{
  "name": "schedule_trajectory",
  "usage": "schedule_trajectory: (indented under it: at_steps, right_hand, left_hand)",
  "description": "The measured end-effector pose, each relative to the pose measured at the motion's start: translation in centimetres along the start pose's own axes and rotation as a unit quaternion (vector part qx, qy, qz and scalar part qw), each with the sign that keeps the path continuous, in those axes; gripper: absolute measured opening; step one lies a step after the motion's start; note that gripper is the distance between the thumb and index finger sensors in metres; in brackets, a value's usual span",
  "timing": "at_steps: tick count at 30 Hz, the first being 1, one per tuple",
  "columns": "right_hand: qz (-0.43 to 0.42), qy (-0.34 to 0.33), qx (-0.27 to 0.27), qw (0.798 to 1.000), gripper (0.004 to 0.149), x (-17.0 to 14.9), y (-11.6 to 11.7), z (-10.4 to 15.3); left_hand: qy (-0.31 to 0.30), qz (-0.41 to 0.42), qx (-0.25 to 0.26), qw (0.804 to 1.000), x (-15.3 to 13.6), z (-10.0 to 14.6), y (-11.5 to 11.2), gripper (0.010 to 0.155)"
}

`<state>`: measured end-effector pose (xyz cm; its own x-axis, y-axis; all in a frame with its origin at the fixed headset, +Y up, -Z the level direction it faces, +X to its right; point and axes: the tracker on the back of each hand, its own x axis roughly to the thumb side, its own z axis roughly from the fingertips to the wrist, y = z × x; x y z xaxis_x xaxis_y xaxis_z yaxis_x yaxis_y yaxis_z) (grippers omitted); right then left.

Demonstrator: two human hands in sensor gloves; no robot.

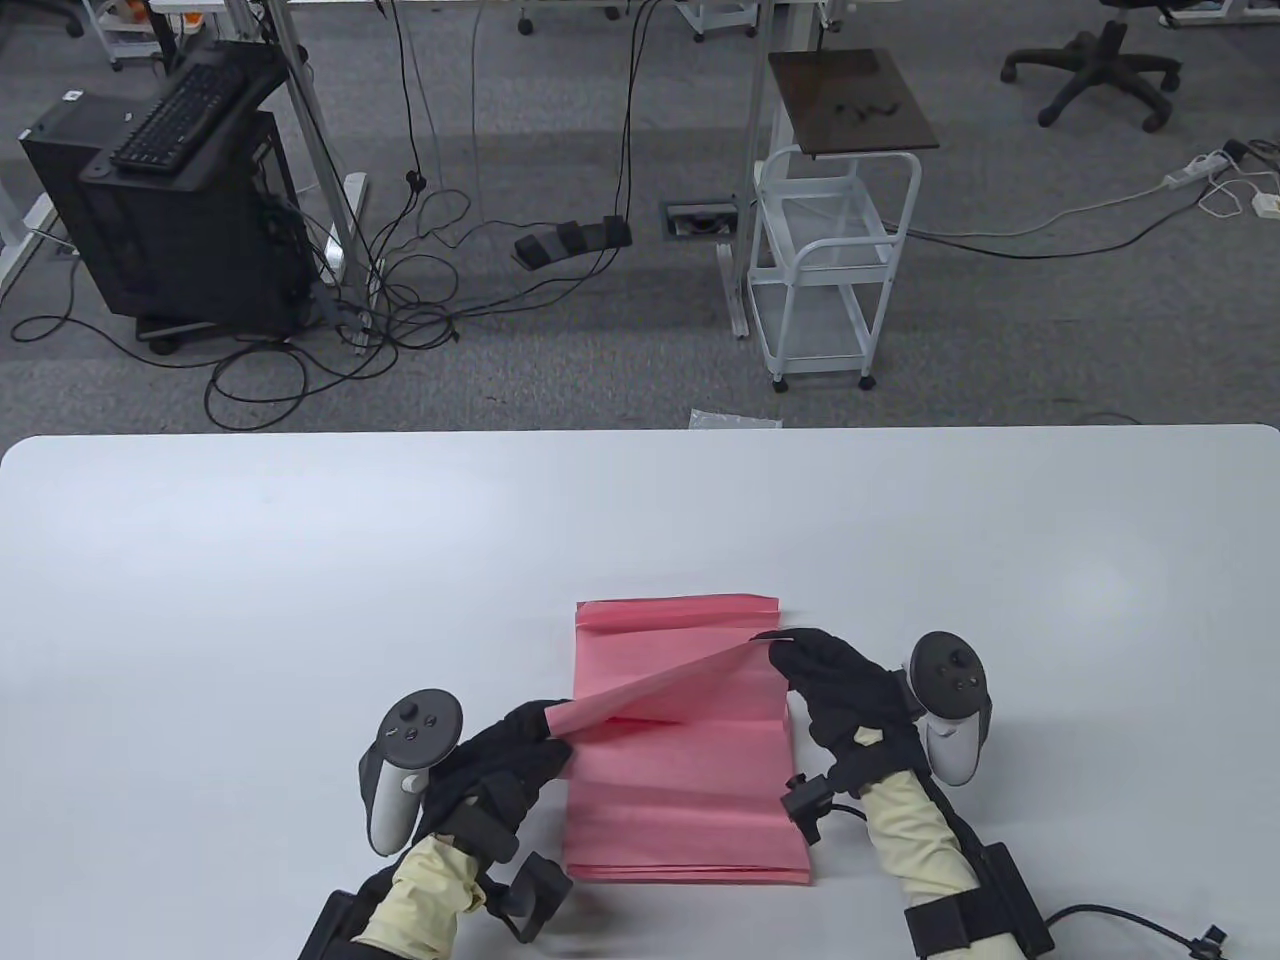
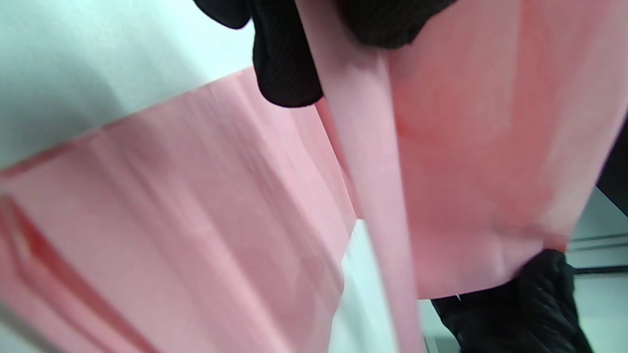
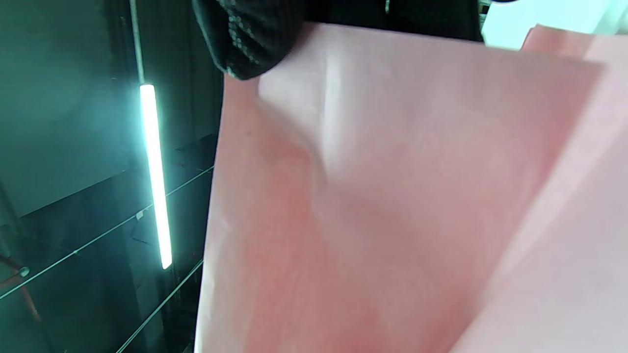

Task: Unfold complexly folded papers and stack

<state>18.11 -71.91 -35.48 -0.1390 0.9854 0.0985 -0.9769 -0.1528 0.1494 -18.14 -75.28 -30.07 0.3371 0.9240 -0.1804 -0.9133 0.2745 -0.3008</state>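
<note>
Grey carpet strewn with cables is lying behind a smooth white table (image 1: 300, 560). Near the front edge, a stack of thin pink papers (image 1: 690, 800), creased in parallel bands, is lying flat between two black-gloved hands. One pink sheet (image 1: 660, 690) is hanging lifted above the stack, stretched in a slanting line. Left hand (image 1: 510, 750) is pinching its lower corner just beside the stack's left edge, while right hand (image 1: 830, 680) is pinching the higher corner at the stack's right side.
</note>
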Motion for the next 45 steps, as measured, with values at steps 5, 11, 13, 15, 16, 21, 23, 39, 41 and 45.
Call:
schedule_trajectory:
  at_steps: [5, 11, 13, 15, 16, 21, 23, 39, 41, 45]
  right_hand:
    - [0.011, 0.045, -0.045, 0.998, 0.040, 0.9, -0.7, -1.5]
    - [0.047, 0.099, -0.050, 0.993, 0.040, 1.2, -1.4, -2.8]
    - [0.049, 0.115, -0.037, 0.991, 0.040, 1.0, -1.4, -3.1]
    - [0.046, 0.123, -0.030, 0.991, 0.040, 0.8, -1.4, -3.3]
    - [0.042, 0.126, -0.024, 0.991, 0.040, 0.7, -1.4, -3.3]
    - [0.045, 0.131, -0.003, 0.990, 0.040, 0.4, -1.7, -4.0]
    - [0.042, 0.132, 0.002, 0.990, 0.040, 0.5, -1.7, -4.2]
    - [0.027, 0.090, -0.056, 0.994, 0.039, 2.7, -2.2, -5.2]
    - [0.028, 0.092, -0.056, 0.994, 0.039, 2.5, -2.0, -5.1]
    - [0.009, 0.096, -0.057, 0.994, 0.039, 2.3, -1.9, -5.1]
  left_hand:
    - [-0.050, -0.031, 0.017, 0.998, 0.0, 0.1, 0.2, 0.069]
    - [-0.145, -0.061, 0.019, 0.987, 0.5, 0.8, -0.4, 0.082]
    - [-0.171, -0.082, 0.022, 0.982, 0.5, 1.2, -0.5, 0.081]
    - [-0.164, -0.095, 0.041, 0.981, 0.4, 1.4, -0.4, 0.078]
    - [-0.164, -0.094, 0.065, 0.980, 0.4, 1.3, -0.3, 0.072]
    - [-0.160, -0.066, 0.051, 0.983, 0.0, 1.1, -0.1, 0.040]
    - [-0.165, -0.076, 0.049, 0.982, 0.1, 1.1, -0.2, 0.035]
    - [-0.115, -0.176, -0.104, 0.972, -0.1, 0.4, -0.4, 0.033]
    - [-0.122, -0.159, -0.104, 0.974, -0.2, 0.3, -0.5, 0.034]
    - [-0.128, -0.115, -0.126, 0.977, -0.5, 0.6, -0.4, 0.056]
